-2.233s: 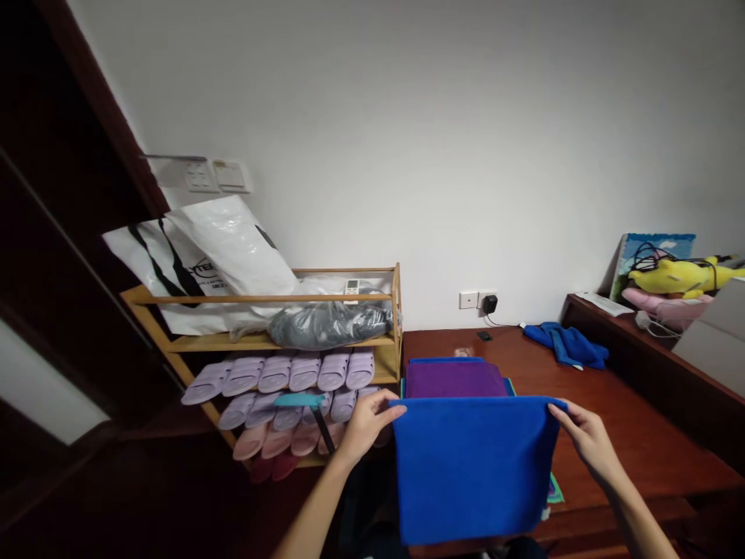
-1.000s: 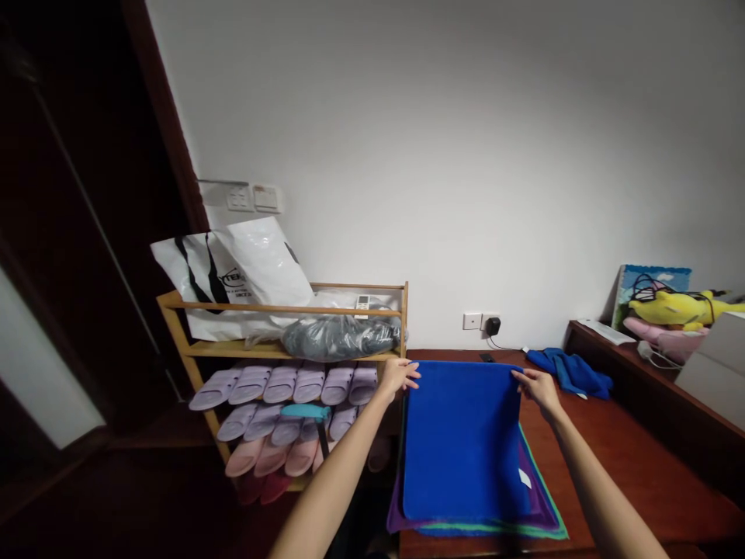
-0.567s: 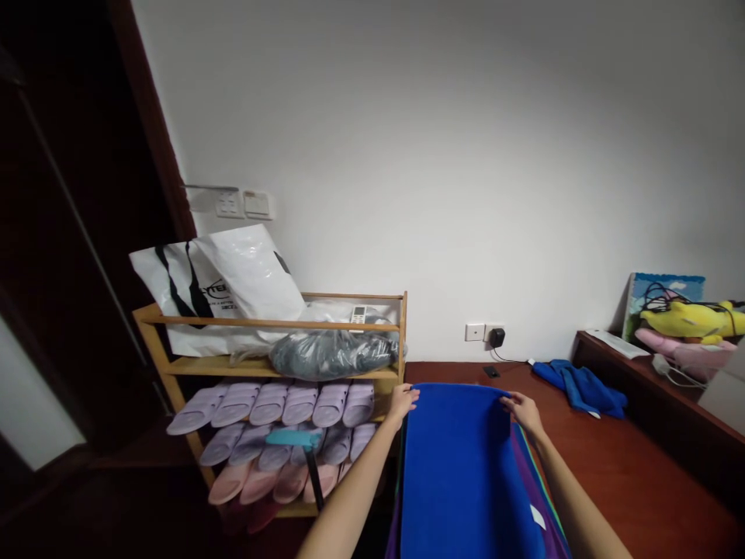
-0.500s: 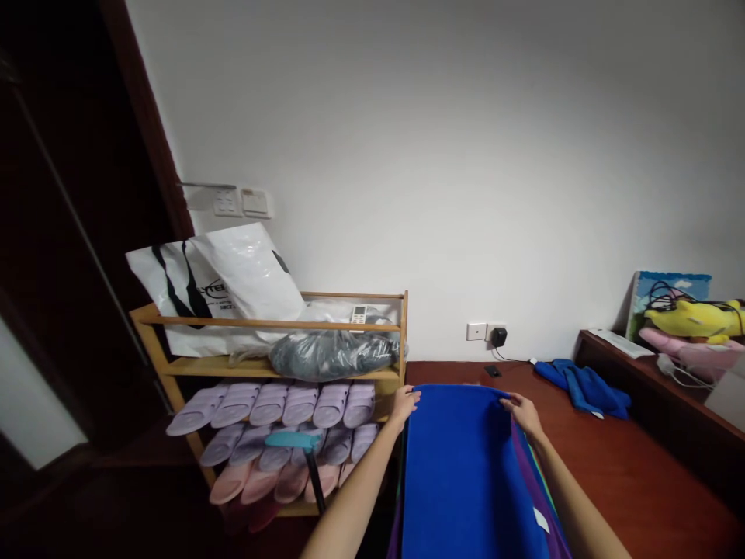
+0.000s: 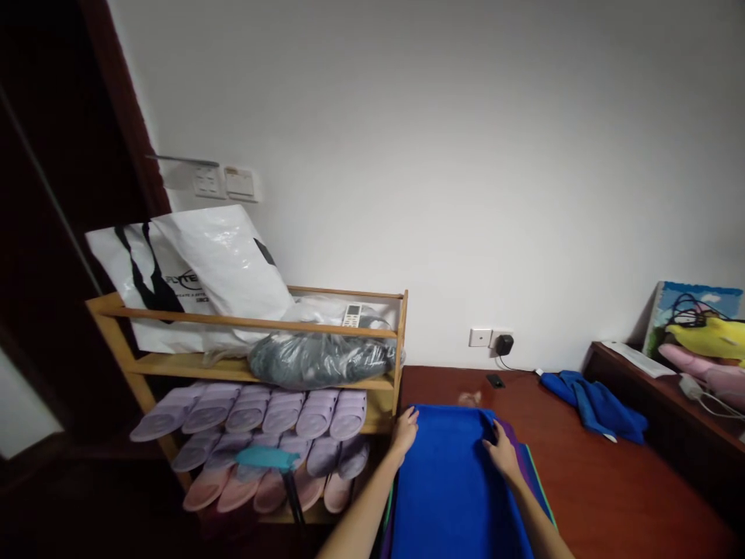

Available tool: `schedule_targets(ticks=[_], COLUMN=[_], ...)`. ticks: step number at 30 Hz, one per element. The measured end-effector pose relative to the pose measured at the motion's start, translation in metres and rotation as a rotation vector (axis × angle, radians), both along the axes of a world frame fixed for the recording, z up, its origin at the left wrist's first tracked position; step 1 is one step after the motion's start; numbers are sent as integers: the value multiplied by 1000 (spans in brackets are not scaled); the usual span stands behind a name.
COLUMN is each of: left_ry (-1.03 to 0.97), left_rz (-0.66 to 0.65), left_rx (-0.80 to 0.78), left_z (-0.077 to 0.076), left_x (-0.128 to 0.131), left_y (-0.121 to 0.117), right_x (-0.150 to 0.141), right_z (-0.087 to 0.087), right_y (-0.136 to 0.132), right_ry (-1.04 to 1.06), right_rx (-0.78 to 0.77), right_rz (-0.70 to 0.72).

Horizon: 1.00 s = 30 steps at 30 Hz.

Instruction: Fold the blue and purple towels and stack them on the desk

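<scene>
A long blue towel [image 5: 448,481] stretches away from me, its far end lying on the red-brown wooden desk [image 5: 617,489]. My left hand [image 5: 406,435] has its fingers closed at the far left corner of this towel. At the far right corner, my right hand [image 5: 503,454] pinches the towel's edge between thumb and fingers. Purple cloth [image 5: 524,466] and a green edge show beneath it on the right. The near end of the towel runs out of view at the bottom.
Left of the desk stands a wooden shoe rack [image 5: 326,330] with lilac and pink slippers, a white bag [image 5: 233,264] and a remote control [image 5: 352,315]. A blue-topped pole [image 5: 268,458] leans before it. Another blue cloth [image 5: 599,404] lies crumpled at the right, below a raised ledge [image 5: 634,373].
The far end of the blue towel has come down onto the desk. My right hand has moved left and lower, and more purple cloth shows beside it. The view has shifted slightly.
</scene>
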<state>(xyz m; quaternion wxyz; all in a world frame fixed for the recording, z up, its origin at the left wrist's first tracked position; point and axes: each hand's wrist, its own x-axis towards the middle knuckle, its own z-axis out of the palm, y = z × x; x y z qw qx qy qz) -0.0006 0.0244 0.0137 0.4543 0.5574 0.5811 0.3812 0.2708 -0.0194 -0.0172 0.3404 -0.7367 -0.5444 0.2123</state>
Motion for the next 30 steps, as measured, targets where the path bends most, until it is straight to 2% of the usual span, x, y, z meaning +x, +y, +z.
schedule_targets(ticks=[4,8,11,14,18,21,24,26,28,30], left_ry=[161,346,486,610,737,791,822,833,832,816], left_rz=[-28,-161,-231,-217,-116,-112,-150,-164,-188,-249], left_rx=[118,265,297,290,220,192,196,230,323,457], left_z=[-13,-16,-18,-22,-29,-27,-15,-7,-4,-8], left_x=[12,42,51,42,25,17,15,18,24,29], left_y=[-7,-18,-24,-25,-22,-17,-20,-34,-61,-97], right_x=[-28,-78,-95,-78,-32,-6,3,-4,-22,-45], right_z=[-8,-8,-8,-9,-12,-12,-5,0,0,-5], right_y=[5,14,18,19,17,16,9,-4,-27,-56], right_ry=[-134,-259,-331,-393,-432,-430,-423,-446,-486,-505], right_rx=[30,53,5,-64,-179,-244,-274,-229,-109,17], right_rz=[101,345,411,317,85,-6,15,63,147,268])
